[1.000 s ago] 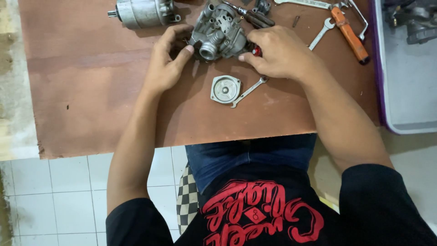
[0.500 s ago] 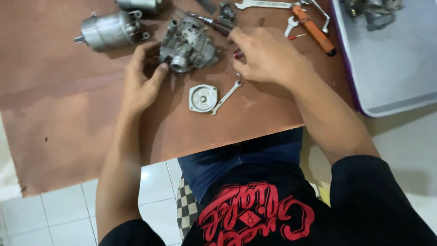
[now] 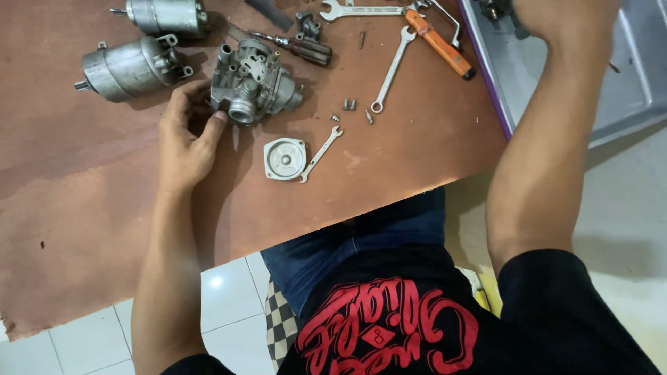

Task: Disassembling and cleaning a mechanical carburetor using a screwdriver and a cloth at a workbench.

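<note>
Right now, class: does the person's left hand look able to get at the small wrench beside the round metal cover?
Probably yes. The left hand touches the carburettor; the small wrench lies nearby on open table, with only the flat round cover between.

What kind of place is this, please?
Probably a small engine repair workbench, perhaps at home: a metal carburetor body lies on a brown board, with wrenches and two cylindrical motors beside it, above a tiled floor.

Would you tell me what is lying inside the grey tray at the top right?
Inside the grey tray, a dark metal part shows at the top edge. The right forearm reaches across it, covering much of the floor; the right hand is out of view.
</note>
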